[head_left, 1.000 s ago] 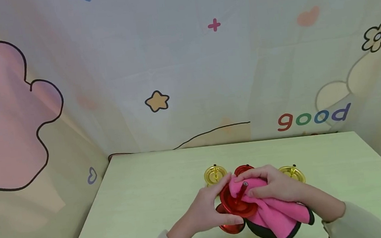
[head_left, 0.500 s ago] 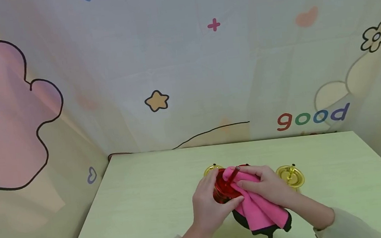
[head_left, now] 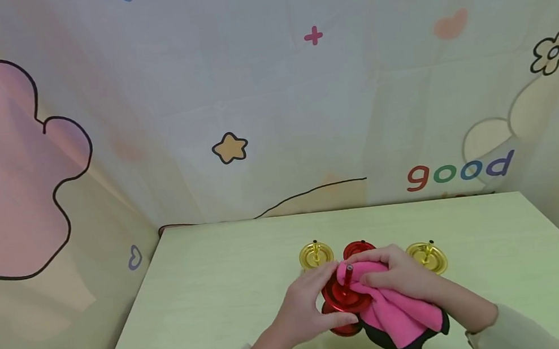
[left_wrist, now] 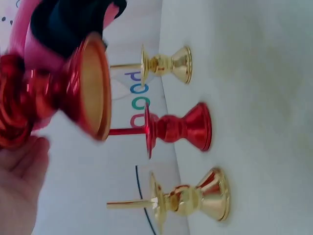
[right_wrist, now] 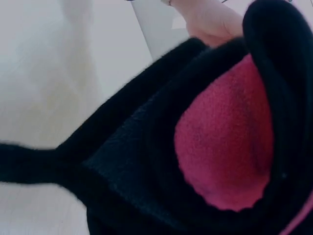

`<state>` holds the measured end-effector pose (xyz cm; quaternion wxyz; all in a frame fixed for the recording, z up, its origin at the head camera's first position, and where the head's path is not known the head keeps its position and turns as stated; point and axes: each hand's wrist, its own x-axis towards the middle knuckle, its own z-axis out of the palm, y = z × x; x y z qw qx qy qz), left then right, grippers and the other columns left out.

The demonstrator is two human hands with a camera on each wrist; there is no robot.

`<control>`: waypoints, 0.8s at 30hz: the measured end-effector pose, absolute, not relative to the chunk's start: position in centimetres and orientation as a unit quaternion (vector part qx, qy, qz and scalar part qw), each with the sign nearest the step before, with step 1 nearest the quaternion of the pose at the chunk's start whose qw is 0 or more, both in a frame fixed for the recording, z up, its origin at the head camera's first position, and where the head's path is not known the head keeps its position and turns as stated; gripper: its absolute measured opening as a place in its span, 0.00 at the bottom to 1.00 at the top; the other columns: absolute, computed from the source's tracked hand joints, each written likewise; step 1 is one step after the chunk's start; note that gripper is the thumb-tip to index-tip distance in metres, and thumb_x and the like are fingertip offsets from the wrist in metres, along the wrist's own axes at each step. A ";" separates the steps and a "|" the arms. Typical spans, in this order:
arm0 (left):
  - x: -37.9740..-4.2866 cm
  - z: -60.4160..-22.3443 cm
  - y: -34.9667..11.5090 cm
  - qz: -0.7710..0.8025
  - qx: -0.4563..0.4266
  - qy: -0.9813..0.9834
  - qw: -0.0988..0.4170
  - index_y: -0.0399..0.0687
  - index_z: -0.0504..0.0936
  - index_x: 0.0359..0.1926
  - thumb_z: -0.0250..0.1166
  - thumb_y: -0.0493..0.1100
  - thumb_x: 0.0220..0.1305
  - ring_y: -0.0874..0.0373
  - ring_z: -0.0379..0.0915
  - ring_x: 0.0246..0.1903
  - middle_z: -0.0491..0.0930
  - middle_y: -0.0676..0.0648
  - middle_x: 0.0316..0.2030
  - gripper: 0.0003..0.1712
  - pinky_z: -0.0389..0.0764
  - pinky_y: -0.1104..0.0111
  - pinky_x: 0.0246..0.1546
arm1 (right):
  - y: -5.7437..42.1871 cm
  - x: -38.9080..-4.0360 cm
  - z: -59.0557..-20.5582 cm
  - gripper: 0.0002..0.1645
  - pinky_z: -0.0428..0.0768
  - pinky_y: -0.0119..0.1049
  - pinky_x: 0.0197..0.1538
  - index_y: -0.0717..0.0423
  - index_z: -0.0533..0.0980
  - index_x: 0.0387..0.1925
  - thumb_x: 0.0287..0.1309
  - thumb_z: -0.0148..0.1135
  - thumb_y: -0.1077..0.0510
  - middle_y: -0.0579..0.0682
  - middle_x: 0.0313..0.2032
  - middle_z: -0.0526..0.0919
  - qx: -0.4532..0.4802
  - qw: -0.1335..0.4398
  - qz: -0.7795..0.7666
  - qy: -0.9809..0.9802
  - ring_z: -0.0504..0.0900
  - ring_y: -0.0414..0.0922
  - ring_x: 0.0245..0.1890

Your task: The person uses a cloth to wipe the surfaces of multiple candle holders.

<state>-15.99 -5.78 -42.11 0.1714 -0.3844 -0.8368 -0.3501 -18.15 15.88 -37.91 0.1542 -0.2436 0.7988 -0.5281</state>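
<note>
In the head view my left hand (head_left: 301, 311) grips a red metal candlestick (head_left: 341, 299) by its side, thumb toward me. The candlestick is held off the table; its spike leans up between the hands. My right hand (head_left: 405, 275) pinches a pink cloth (head_left: 399, 318) with black edging against the candlestick's dish and spike. Loose folds of the cloth hang below, with a black loop at the bottom. The left wrist view shows the flared base of the held candlestick (left_wrist: 80, 90). In the right wrist view the dark-edged cloth (right_wrist: 225, 142) hides most of the work.
Behind the hands, a gold candlestick (head_left: 316, 256), another red candlestick (head_left: 359, 248) and a second gold candlestick (head_left: 427, 258) stand upright in a row on the pale table (head_left: 220, 289). A printed curtain (head_left: 270, 84) hangs behind the table's far edge.
Both hands, the candlestick and the cloth rose and shifted left half a second ago, then came back down and right. The candlestick's spike tilts differently. The standing candlesticks have stayed put.
</note>
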 end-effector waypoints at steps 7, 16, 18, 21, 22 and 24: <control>-15.7 -41.6 -5.6 -0.339 -0.373 -0.852 0.142 0.45 0.64 0.60 0.67 0.60 0.42 0.61 0.70 0.50 0.72 0.50 0.54 0.46 0.74 0.75 0.46 | 15.7 -18.2 -38.8 0.21 0.80 0.33 0.34 0.55 0.71 0.52 0.55 0.55 0.59 0.58 0.42 0.79 -0.264 0.167 -0.533 0.786 0.80 0.40 0.32; -15.9 -43.4 -3.6 -0.243 -0.182 -0.911 0.279 0.43 0.69 0.51 0.70 0.59 0.36 0.56 0.71 0.45 0.74 0.48 0.47 0.41 0.78 0.68 0.40 | 13.3 -17.6 -40.3 0.26 0.77 0.28 0.34 0.54 0.70 0.54 0.53 0.58 0.50 0.58 0.47 0.76 -0.145 0.089 -0.512 0.842 0.76 0.42 0.37; -15.8 -43.8 -3.6 -0.247 -0.191 -0.907 0.283 0.42 0.69 0.53 0.70 0.58 0.37 0.55 0.71 0.46 0.74 0.47 0.48 0.42 0.78 0.67 0.42 | 13.3 -17.5 -40.5 0.25 0.77 0.28 0.34 0.55 0.70 0.53 0.54 0.58 0.52 0.58 0.47 0.76 -0.147 0.085 -0.520 0.837 0.77 0.43 0.37; -15.8 -44.0 -4.1 -0.276 -0.231 -0.896 0.258 0.42 0.67 0.56 0.68 0.60 0.42 0.54 0.69 0.50 0.72 0.46 0.51 0.43 0.76 0.65 0.45 | 13.9 -17.7 -40.4 0.23 0.78 0.28 0.33 0.58 0.70 0.52 0.54 0.57 0.57 0.61 0.46 0.76 -0.167 0.088 -0.527 0.829 0.78 0.42 0.34; -15.8 -43.9 -4.4 -0.292 -0.246 -0.892 0.241 0.42 0.66 0.57 0.67 0.60 0.43 0.54 0.68 0.51 0.72 0.46 0.52 0.43 0.76 0.65 0.46 | 14.2 -17.8 -40.3 0.23 0.78 0.29 0.32 0.58 0.70 0.52 0.54 0.57 0.58 0.61 0.46 0.76 -0.173 0.092 -0.529 0.826 0.78 0.41 0.32; -15.8 -43.7 -5.1 -0.317 -0.276 -0.883 0.208 0.42 0.65 0.59 0.65 0.62 0.45 0.55 0.68 0.53 0.71 0.46 0.53 0.44 0.75 0.63 0.48 | 14.7 -18.1 -40.0 0.21 0.79 0.30 0.32 0.59 0.71 0.51 0.54 0.56 0.60 0.62 0.46 0.76 -0.191 0.099 -0.528 0.821 0.78 0.39 0.31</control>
